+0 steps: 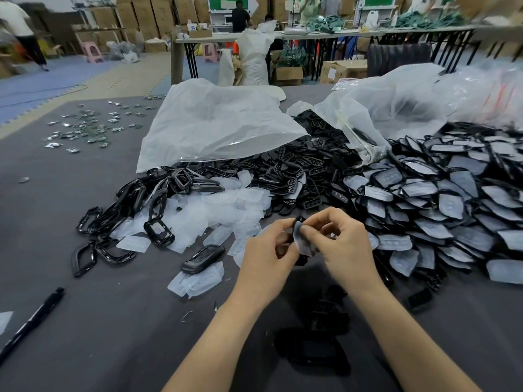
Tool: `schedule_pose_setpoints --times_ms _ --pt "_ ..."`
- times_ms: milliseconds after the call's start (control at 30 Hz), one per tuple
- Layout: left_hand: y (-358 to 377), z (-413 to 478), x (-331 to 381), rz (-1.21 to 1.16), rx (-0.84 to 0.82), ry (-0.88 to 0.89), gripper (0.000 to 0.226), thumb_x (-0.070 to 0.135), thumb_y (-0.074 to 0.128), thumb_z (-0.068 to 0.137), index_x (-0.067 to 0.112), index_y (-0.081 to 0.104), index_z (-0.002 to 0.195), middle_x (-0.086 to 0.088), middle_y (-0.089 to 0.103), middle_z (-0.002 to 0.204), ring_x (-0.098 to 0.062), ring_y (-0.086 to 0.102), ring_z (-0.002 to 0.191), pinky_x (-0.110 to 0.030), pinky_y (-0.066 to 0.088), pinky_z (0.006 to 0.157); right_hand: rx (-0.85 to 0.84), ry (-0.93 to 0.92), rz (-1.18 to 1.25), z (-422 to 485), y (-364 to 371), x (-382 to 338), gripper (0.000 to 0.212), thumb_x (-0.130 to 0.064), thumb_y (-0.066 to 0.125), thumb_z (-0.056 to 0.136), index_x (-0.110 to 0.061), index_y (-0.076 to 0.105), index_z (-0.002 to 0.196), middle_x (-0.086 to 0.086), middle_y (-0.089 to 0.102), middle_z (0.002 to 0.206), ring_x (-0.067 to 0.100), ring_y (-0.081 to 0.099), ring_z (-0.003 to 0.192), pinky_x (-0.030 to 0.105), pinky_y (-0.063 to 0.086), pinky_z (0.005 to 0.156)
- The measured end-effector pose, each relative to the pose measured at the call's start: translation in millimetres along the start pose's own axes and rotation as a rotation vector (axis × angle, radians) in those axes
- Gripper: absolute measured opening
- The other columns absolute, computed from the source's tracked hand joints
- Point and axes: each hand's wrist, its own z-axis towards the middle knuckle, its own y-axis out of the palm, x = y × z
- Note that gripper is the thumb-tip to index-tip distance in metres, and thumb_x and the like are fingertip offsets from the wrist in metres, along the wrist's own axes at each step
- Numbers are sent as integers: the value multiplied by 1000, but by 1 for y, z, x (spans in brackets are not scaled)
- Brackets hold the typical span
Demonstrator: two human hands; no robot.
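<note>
Above the grey table [113, 321], my left hand [266, 258] and my right hand [342, 250] hold one small piece together. It is a black plastic shell with a translucent rubber pad [304, 241] laid on it. My left fingers curl round the shell's left edge. My right thumb and fingers pinch the pad from the right. Most of the shell is hidden behind my fingers.
Heaps lie ahead: black frames [135, 205] at left, translucent pads [220, 213] in the middle, black button shells [300, 168] behind, assembled pieces [452, 202] at right. Plastic bags [220, 123] lie behind them. A black pen [34, 321] rests at left. Small circuit boards [90, 128] are scattered far left.
</note>
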Motion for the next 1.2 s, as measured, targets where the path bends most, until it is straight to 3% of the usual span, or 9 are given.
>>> schedule_pose_setpoints --times_ms 167,267,467,533,633,700,900,1033,1200 --pt "0 -1 2 -23 -23 -31 25 9 61 92 23 63 113 6 75 87 5 66 73 -6 43 65 -6 81 132 2 1 1 21 -2 73 78 -18 61 72 -2 63 66 11 56 57 22 49 52" --pt "-1 -2 2 -20 -41 -30 29 8 60 93 26 63 115 9 76 89 5 67 77 -7 43 68 -31 167 212 5 -2 3 22 0 72 78 -15 56 78 3 60 71 16 56 61 29 51 58" --pt "-3 -2 6 -28 -66 -2 41 11 60 94 51 59 105 20 73 94 -3 68 91 -18 51 81 -162 274 289 9 -9 4 19 2 69 81 -13 59 84 -1 62 76 8 59 63 21 52 62" --pt "-4 -2 9 -70 -76 -16 39 12 58 93 49 64 102 20 72 94 -6 68 92 -20 52 81 -182 272 278 10 -10 5 18 3 68 82 -13 60 85 -3 63 72 8 60 65 22 51 65" --pt "-4 -3 12 -288 -90 -109 38 13 49 85 40 75 94 8 74 91 -18 73 80 -22 56 69 -179 243 264 10 -9 3 18 4 66 83 -13 60 84 -6 62 69 7 58 64 18 49 61" --pt "-4 -3 12 -350 -91 -130 35 13 48 93 35 75 95 0 75 92 -23 73 76 -26 57 65 -177 224 261 9 -8 2 18 4 65 83 -13 60 84 -2 63 72 7 58 65 18 48 59" --pt "0 0 4 -293 -78 -143 33 5 47 100 30 68 104 -5 75 92 -28 74 75 -45 59 78 -182 213 259 7 -8 0 18 4 64 83 -13 61 84 2 64 77 9 58 67 19 50 60" --pt "-1 0 3 -278 -80 -148 32 5 49 99 28 69 106 -3 75 96 -27 74 75 -40 60 76 -198 197 271 7 -9 0 11 -3 67 84 -12 61 85 -1 63 71 11 58 65 21 50 61" --pt "0 1 4 -256 -81 -171 28 2 53 96 16 68 116 -5 73 109 -25 69 101 -53 52 92 -166 157 255 7 -8 1 12 -5 68 85 -14 61 81 1 61 68 13 56 66 21 49 61"
